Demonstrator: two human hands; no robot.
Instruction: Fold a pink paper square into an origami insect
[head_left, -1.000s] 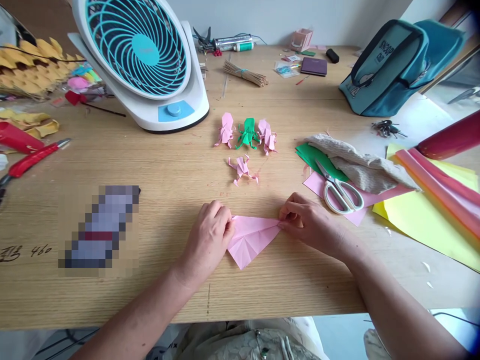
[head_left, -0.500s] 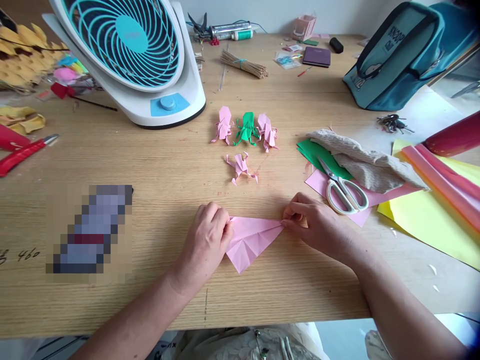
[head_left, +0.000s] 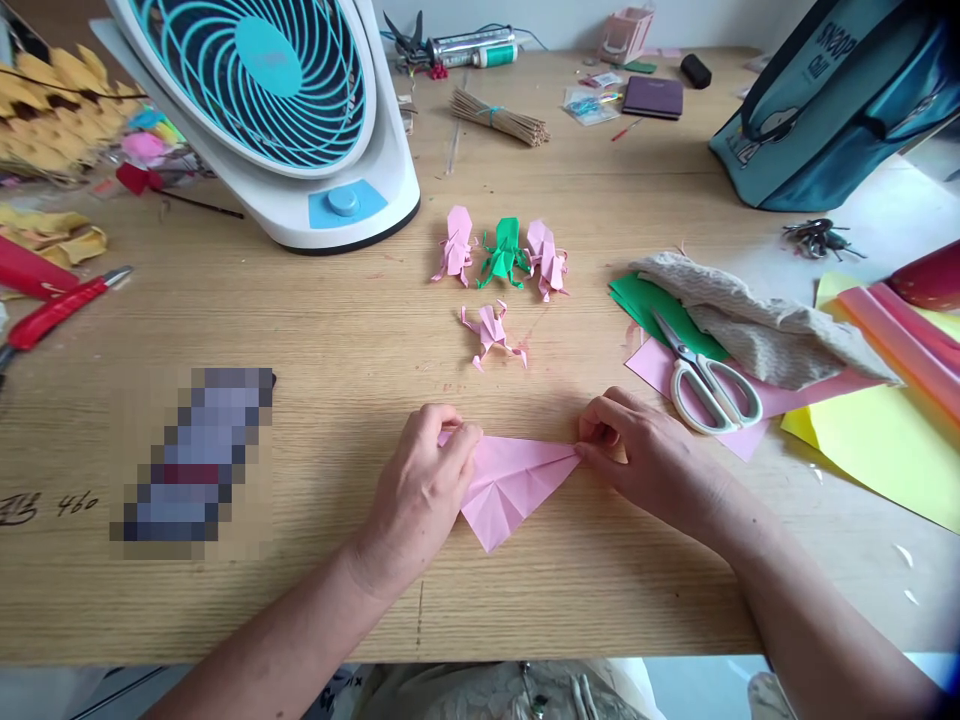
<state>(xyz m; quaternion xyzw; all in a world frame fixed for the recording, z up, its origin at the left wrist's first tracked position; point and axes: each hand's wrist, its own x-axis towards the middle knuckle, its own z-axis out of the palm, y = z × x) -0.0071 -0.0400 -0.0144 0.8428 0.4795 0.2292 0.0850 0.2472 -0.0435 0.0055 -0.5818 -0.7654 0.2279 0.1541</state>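
Between my hands is a creased sheet of pink origami paper (head_left: 506, 490), folded into a rough triangle with one point toward me. My left hand (head_left: 427, 480) grips its left corner, the thumb lying along the top and hiding that end. At the right tip, my right hand (head_left: 626, 445) pinches the paper between thumb and fingers. Beyond the paper sits a small pink folded frog (head_left: 491, 333) with thin spread legs. Behind it stand a green folded figure (head_left: 506, 250) and two pink ones, one on its left (head_left: 457, 243) and one on its right (head_left: 547, 260).
White-handled scissors (head_left: 712, 390) lie on pink and green sheets at right, beside a crumpled cloth (head_left: 765, 315) and yellow paper (head_left: 885, 450). A fan (head_left: 360, 205) stands at back left, a blue bag (head_left: 817, 120) at back right. A blurred-out flat object (head_left: 202, 455) lies left.
The view has shifted slightly, so the table things appear a little further right. My left thumb has moved up along the paper's left end. My right hand keeps its pinch.
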